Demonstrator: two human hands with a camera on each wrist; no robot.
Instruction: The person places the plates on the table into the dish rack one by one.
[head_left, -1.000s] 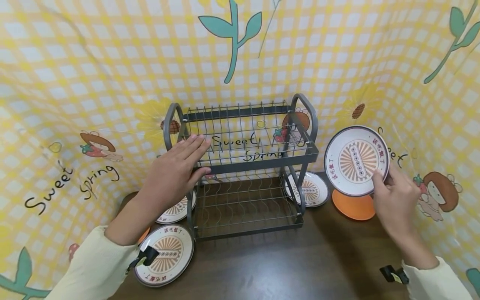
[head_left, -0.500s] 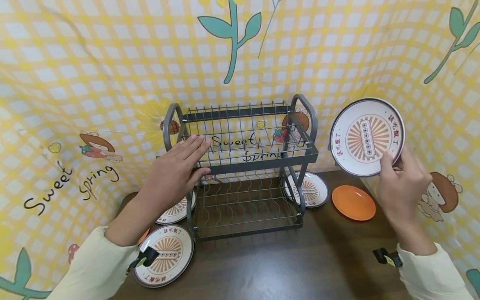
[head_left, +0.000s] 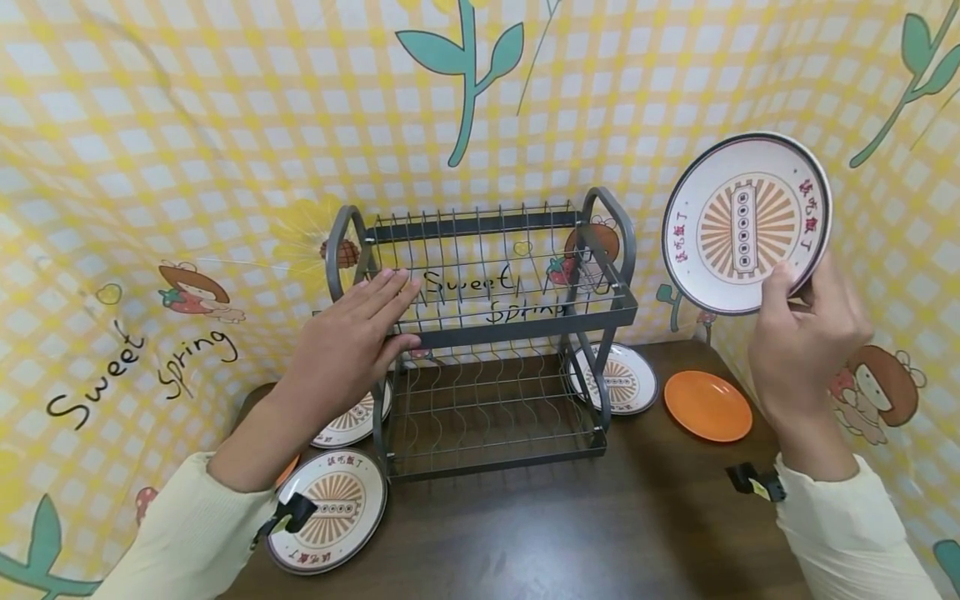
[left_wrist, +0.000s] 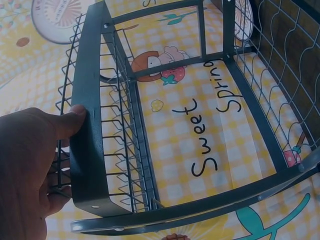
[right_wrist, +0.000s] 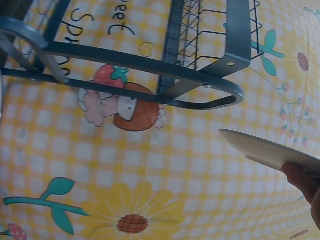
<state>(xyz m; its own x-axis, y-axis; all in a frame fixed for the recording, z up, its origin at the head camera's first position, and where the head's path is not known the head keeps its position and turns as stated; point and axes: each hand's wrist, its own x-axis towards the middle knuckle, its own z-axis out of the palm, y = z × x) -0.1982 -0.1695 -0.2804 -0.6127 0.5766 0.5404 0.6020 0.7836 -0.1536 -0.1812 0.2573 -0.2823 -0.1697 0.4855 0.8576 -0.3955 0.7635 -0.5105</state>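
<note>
Plate (head_left: 742,225) with red lettering hung at two o'clock from two-tier dish rack (head_left: 517,328), five-o'clock rim pinched by right hand (head_left: 810,350) | left hand (head_left: 348,337), fingers extended, rested on rack's nine-o'clock end | orange plate (head_left: 708,406) lay past three o'clock

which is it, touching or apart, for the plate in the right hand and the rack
Apart. In the head view, checked cloth shows between the plate and the rack; the right wrist view shows that gap too.
</note>
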